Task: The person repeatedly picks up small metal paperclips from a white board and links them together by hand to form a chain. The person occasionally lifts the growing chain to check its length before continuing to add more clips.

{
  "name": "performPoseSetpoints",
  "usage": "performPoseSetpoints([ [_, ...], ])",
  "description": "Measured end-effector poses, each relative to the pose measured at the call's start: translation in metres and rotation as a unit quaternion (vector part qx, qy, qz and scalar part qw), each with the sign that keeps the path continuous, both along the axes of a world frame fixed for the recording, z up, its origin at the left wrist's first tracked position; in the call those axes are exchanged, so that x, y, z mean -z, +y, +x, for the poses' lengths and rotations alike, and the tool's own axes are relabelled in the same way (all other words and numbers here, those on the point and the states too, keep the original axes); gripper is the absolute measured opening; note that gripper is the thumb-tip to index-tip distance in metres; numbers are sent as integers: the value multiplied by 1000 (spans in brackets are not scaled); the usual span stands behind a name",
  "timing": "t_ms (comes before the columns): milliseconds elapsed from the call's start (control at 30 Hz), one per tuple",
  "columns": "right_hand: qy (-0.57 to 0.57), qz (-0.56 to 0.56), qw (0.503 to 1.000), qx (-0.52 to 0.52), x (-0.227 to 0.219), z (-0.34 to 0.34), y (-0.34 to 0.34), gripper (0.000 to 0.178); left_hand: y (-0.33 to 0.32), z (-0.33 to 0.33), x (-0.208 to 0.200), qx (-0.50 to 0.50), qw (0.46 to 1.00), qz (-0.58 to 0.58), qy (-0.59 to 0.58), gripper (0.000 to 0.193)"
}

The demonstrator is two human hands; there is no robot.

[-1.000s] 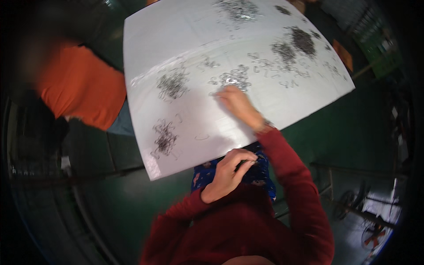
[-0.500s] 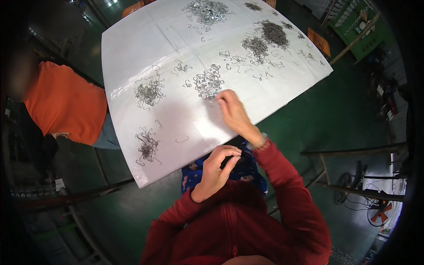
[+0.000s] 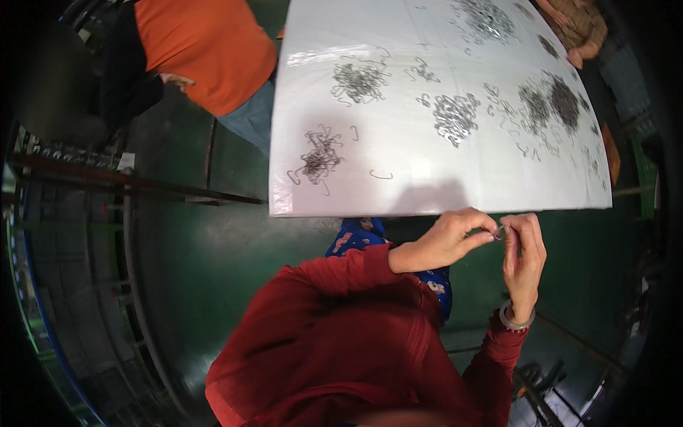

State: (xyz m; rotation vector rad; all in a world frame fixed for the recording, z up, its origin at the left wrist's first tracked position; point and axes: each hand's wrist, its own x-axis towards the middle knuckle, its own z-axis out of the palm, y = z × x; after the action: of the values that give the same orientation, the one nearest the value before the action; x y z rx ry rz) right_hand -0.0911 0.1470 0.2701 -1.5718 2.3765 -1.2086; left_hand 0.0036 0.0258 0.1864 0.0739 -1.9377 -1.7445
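Observation:
Just off the table's near edge, my left hand [image 3: 455,238] and my right hand [image 3: 524,260] meet fingertip to fingertip, both closed in a pinch. Between the fingertips shows a small curved metal hook [image 3: 499,233], mostly covered by the fingers. The nearest pile to the hands is a heap of shiny silver hooks [image 3: 455,119]. To its left lie a heap of thin wire hooks [image 3: 358,82] and a darker, smaller heap of wire hooks [image 3: 320,158]. A single wire hook [image 3: 381,175] rests apart near the table's front.
The white-covered table [image 3: 413,146] bears more heaps: dark hooks [image 3: 564,105] on the right and a large silver heap [image 3: 485,20] at the back. A person in an orange shirt [image 3: 206,53] is at the left. Another person's hand [image 3: 582,55] reaches the far right edge.
My right hand has drawn back from the silver heap to meet my left hand off the table's edge. The view has turned, so the table appears farther right.

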Motion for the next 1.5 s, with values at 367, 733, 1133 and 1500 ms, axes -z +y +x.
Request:
performPoseSetpoints([
  [367, -22, -80, 997, -5, 9, -1, -5, 16, -21, 14, 5, 10, 999, 49, 1, 39],
  [733, -143, -115, 982, 50, 8, 13, 1, 10, -330, 41, 114, -292, 808, -478, -185, 13],
  [1133, -260, -130, 948, 128, 40, 22, 22, 13, -159, 15, 37, -50, 980, -55, -186, 12],
  [1500, -283, -192, 923, 175, 58, 33, 25, 14, 9, -9, -11, -5, 999, -51, 9, 10],
])
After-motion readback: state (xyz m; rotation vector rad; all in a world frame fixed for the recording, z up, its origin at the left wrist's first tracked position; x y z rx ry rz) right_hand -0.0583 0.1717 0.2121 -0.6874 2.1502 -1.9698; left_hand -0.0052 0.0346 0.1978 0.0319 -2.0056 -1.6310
